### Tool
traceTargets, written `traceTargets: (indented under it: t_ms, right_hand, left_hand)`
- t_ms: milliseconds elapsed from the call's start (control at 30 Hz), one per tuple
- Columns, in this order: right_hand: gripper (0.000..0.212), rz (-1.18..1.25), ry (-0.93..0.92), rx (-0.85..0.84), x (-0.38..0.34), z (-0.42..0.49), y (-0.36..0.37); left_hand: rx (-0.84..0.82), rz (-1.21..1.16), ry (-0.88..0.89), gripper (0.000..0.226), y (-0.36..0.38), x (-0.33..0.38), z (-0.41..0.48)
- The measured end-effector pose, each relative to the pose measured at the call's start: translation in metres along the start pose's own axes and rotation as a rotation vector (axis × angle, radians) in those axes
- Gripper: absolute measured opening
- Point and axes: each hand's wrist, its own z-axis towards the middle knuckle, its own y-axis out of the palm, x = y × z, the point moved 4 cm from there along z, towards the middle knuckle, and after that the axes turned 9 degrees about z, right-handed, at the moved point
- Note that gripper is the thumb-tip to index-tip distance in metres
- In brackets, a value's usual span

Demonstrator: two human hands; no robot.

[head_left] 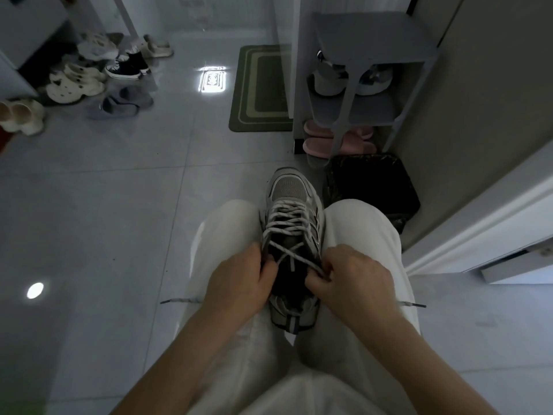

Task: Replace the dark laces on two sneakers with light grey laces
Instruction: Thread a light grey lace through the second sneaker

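The sneaker [291,235] sits wedged between my 2 knees, toe pointing away from me and heel toward my lap, upright on its sole. A light grey lace [287,218] already crosses over its tongue in several rows, and the last crossing sits just above the dark opening.

My left hand [239,280] is at the sneaker's left collar, fingers curled in tight against the edge where 1 strand of the lace runs into them; I take it that I am gripping that strand, though the fingertips are hidden. My right hand [356,280] is at the right collar, thumb and fingers pinched on the other strand just beside the top eyelet. The 2 loose tips [179,301] trail out sideways past my wrists, 1 to each side of the sneaker, lying across my white trousers [227,223].

Just beyond the sneaker's toe and to its right stands a black bin [374,187]. Further on behind that is a grey shoe rack [374,55] with pink slippers [338,143] on the floor under it. Past the toe lies a green mat [260,88]. Well off to the sneaker's far left is a huddle of footwear — cream clogs [74,85] and black high-tops [125,67].
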Motion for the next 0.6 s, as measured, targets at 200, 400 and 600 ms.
traceTargets:
  t_ms: [200,400,600]
  right_hand:
    - [0.024,-0.219,-0.356,0.298,-0.022,-0.001,0.003]
    - [0.015,-0.352,-0.525,0.389,-0.032,0.006,0.016]
    - [0.007,-0.381,-0.517,0.419,-0.040,0.021,0.012]
  left_hand:
    - [-0.050,0.001,0.003,0.023,0.000,-0.004,-0.002]
    - [-0.068,0.023,-0.005,0.026,0.001,-0.004,-0.007]
    - [-0.044,0.002,-0.015,0.023,-0.001,-0.004,-0.005]
